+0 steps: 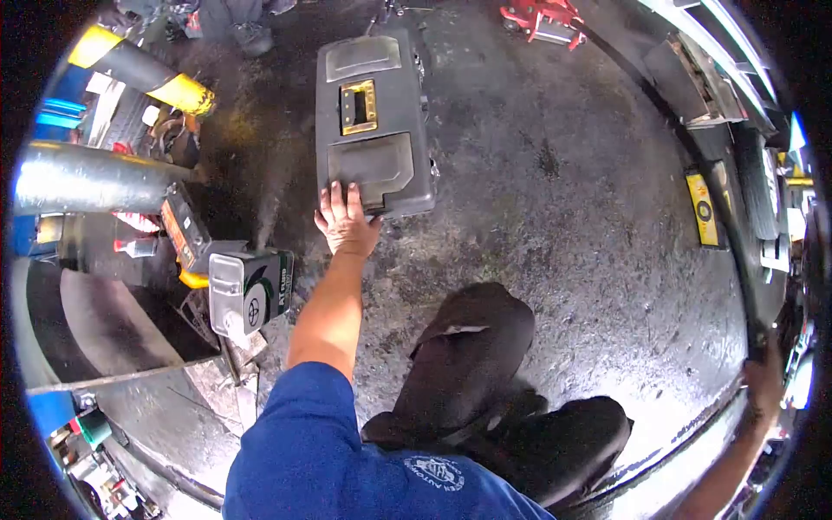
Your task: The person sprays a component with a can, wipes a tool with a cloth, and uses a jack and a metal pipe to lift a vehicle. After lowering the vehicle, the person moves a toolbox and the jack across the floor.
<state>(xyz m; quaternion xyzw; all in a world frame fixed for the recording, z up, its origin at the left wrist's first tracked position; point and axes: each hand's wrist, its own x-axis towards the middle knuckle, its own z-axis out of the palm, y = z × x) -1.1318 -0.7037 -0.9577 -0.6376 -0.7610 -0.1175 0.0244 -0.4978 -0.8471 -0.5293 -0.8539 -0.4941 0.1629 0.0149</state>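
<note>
My left hand [346, 224] lies flat on the near end of a closed black toolbox [373, 160], fingers stretched over the lid. The toolbox rests on the floor and has a yellow-and-black handle [358, 107] set into its top and metal latches along its right side. Off at the far right, my right hand [763, 380] is reached out low beside a dark upright edge; it is dim and blurred, and its fingers do not show clearly.
Left of my arm stands an AT fluid can [251, 295], near a dark box with an orange label [180, 227]. A yellow-and-black post [143, 71] and a grey cylinder [100, 179] extend from the left. A red floor jack [546, 19] sits ahead; a yellow box [703, 211] lies right.
</note>
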